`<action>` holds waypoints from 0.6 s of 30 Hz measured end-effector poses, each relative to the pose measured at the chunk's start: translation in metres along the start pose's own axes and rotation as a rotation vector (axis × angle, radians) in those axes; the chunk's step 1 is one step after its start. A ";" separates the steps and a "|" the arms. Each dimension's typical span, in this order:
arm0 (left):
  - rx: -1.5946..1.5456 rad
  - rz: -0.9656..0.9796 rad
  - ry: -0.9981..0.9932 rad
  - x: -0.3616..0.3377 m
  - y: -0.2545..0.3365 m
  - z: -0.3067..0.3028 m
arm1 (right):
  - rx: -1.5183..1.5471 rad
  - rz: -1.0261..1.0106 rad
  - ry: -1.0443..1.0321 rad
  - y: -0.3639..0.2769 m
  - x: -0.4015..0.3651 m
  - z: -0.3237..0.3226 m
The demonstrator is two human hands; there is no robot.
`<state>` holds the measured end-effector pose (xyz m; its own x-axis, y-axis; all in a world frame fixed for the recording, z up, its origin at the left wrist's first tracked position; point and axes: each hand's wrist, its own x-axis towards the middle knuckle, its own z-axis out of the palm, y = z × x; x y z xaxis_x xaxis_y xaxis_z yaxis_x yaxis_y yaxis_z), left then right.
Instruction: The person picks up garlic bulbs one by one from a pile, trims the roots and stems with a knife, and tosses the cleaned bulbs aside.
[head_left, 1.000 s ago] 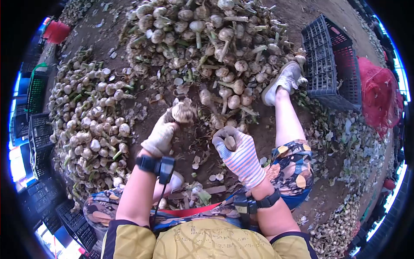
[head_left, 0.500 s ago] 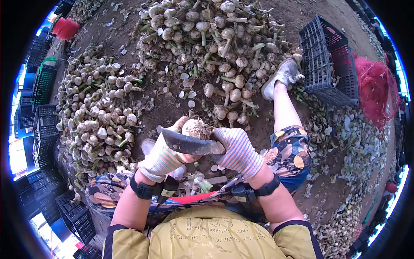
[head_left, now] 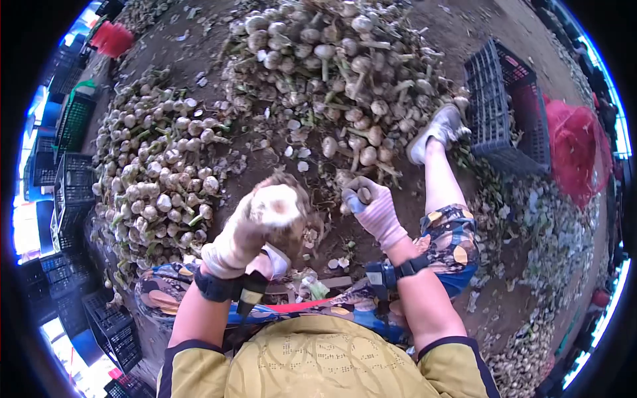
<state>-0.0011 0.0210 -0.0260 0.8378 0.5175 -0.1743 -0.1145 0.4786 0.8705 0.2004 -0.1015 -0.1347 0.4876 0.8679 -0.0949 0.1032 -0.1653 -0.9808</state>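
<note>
A garlic bulb (head_left: 275,204), smeared by motion with its pale side up, sits in my gloved left hand (head_left: 237,232). That hand's fingers are closed around it. To the right and apart from it, my right hand (head_left: 373,211) in a striped glove makes a fist around a knife handle (head_left: 363,194), whose end shows above the fingers. The blade is hidden or too blurred to make out. Beyond both hands lies a heap of garlic with stems (head_left: 325,53). A second pile of garlic bulbs (head_left: 156,172) spreads over the ground at the left.
A dark plastic crate (head_left: 494,99) stands at the right beside a red mesh bag (head_left: 577,149). Dry peelings (head_left: 551,225) litter the ground there. More crates (head_left: 71,192) line the left edge. My outstretched leg (head_left: 441,172) lies between the heap and the crate.
My hands have moved apart. The left one, with the garlic bulb, has shifted slightly left; the right has gone right and a little up, taking the knife away from the bulb.
</note>
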 end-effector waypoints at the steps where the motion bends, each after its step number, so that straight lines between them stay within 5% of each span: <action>1: -0.006 -0.028 0.081 0.004 0.002 -0.003 | 0.082 0.024 0.024 -0.014 -0.002 0.004; 4: -0.141 0.044 0.192 0.015 0.010 0.010 | 0.275 0.233 -0.108 -0.055 -0.012 0.006; 8: -0.737 0.097 0.195 0.012 -0.004 0.008 | 0.393 0.272 -0.147 -0.066 -0.024 0.021; 9: -0.835 0.121 0.173 0.014 -0.012 0.011 | 0.350 0.218 -0.126 -0.069 -0.026 0.024; 12: -1.022 0.092 0.110 0.018 -0.021 0.036 | -0.114 -0.462 0.078 -0.074 -0.020 0.036; 13: -1.044 0.157 -0.004 0.021 -0.028 0.030 | 0.184 -0.054 -0.142 -0.045 -0.016 0.041; 14: -1.062 0.223 -0.123 0.024 -0.032 0.020 | -0.010 0.037 -0.189 -0.046 -0.013 0.039; 16: -0.618 0.347 0.449 -0.002 -0.016 -0.018 | 0.204 0.153 -0.094 -0.011 -0.018 0.048; 18: -0.491 0.703 0.705 -0.030 0.023 -0.077 | 0.384 0.202 -0.030 -0.026 -0.022 0.038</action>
<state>-0.0703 0.0709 -0.0357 0.0297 0.9970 -0.0720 -0.7745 0.0685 0.6289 0.1537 -0.0989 -0.1137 0.4388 0.8504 -0.2905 -0.3246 -0.1514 -0.9336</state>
